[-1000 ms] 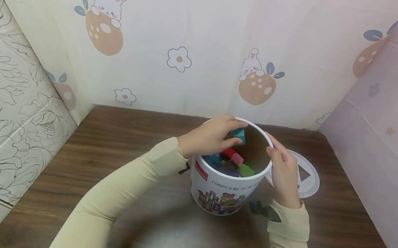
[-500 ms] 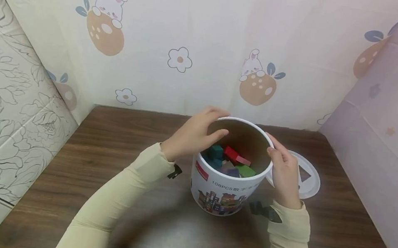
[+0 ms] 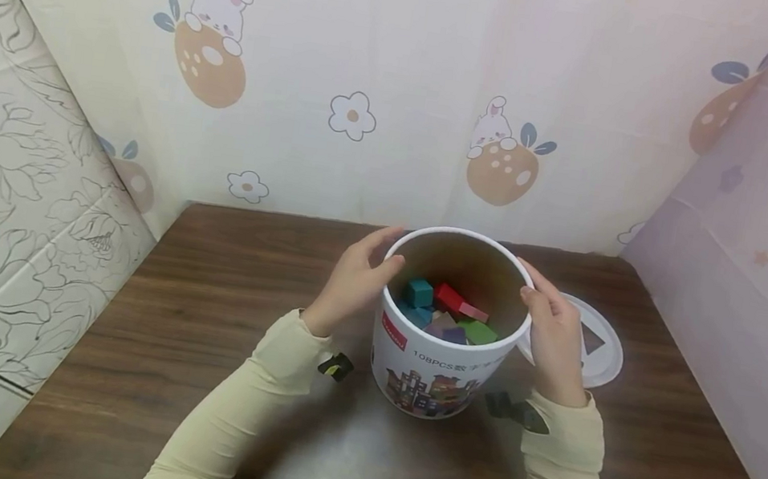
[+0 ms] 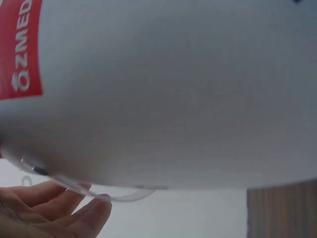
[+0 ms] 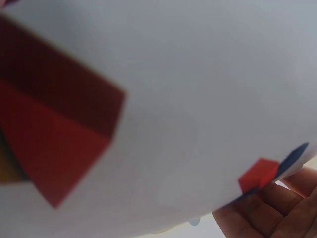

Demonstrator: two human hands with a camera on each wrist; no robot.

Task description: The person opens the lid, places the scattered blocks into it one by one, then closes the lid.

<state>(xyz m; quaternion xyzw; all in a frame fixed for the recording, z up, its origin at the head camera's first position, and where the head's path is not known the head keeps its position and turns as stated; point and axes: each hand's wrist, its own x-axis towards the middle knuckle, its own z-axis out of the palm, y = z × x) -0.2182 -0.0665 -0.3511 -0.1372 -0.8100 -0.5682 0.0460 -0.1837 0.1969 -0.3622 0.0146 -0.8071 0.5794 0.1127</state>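
A white bucket with a printed city picture and a red label stands upright on the table. Inside lie wooden blocks, among them a teal block, a red block and a green block. My left hand holds the bucket's left rim, thumb at the top edge and fingers along the outside. On the opposite side, my right hand grips the rim with its thumb over the edge. Both wrist views are mostly filled by the bucket's wall, with fingers showing at a lower corner.
A round white lid lies on the dark wooden table, right of the bucket and partly behind my right hand. Patterned cloth hangs along the back and both sides of the table.
My left hand has let go of a teal block inside the bucket, then drawn out leftward onto the left rim. My right hand keeps its grip on the rim.
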